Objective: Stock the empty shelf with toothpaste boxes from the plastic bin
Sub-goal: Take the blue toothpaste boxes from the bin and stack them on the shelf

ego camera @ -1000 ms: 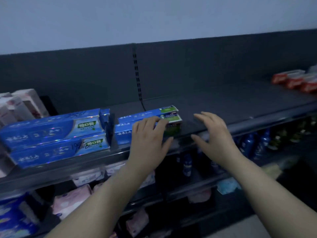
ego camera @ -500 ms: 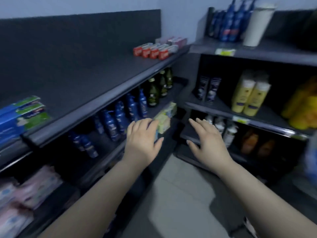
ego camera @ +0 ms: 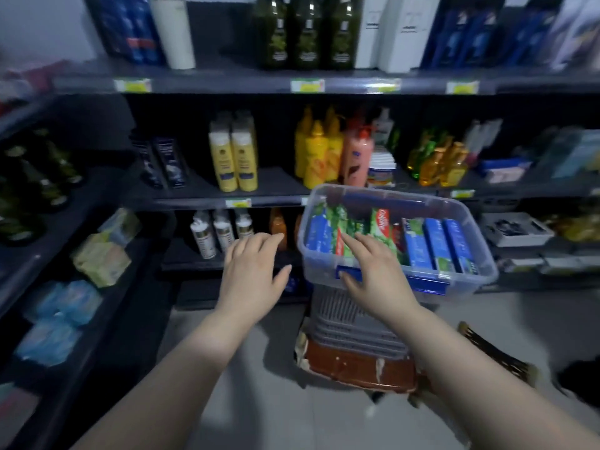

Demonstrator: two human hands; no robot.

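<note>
Here, two empty hands hover at the plastic bin [ego camera: 480, 277].
Left hand [ego camera: 252, 277] open, fingers spread, just left of the bin; right hand [ego camera: 373, 276] open over its near rim; toothpaste boxes [ego camera: 436, 246] inside; grey baskets [ego camera: 349, 324] beneath; yellow bottles [ego camera: 233, 160] shelved beyond.

Left hand [ego camera: 251, 280] and right hand [ego camera: 376, 274] outstretched, fingers spread.

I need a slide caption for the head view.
Open left hand and right hand reach toward the plastic bin of toothpaste boxes.
</note>
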